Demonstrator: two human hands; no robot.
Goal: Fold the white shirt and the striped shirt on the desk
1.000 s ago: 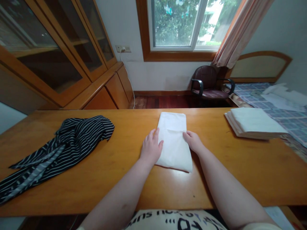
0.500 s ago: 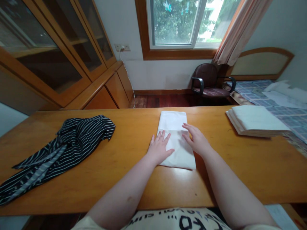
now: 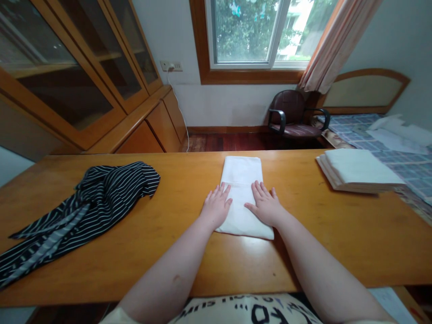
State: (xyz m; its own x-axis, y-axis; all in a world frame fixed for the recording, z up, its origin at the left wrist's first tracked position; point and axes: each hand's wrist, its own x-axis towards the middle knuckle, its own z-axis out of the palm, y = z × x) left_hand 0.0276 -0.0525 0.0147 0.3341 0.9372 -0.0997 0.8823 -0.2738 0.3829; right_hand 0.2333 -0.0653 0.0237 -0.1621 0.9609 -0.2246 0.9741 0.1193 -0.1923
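A white cloth [image 3: 241, 171], folded into a long narrow rectangle, lies flat on the wooden table [image 3: 182, 189] in front of me. My left hand [image 3: 216, 207] rests open on its left edge, fingers stretched toward the far end. On the right edge lies my right hand [image 3: 266, 204], also open, palm down with the fingers slightly spread. A fold line crosses the cloth just beyond my fingertips. Neither hand grasps anything.
A black-and-white striped garment [image 3: 114, 193] lies crumpled on the table's left side. At the far right sits a stack of folded white cloths [image 3: 361, 168]. Beyond the table are a dark armchair [image 3: 293, 114], a bed [image 3: 357, 123] and a glass-fronted cabinet [image 3: 97, 90].
My right hand has come down flat onto the cloth's right edge, a bit nearer to me. My left hand has shifted left toward the left edge. The cloth stays in place.
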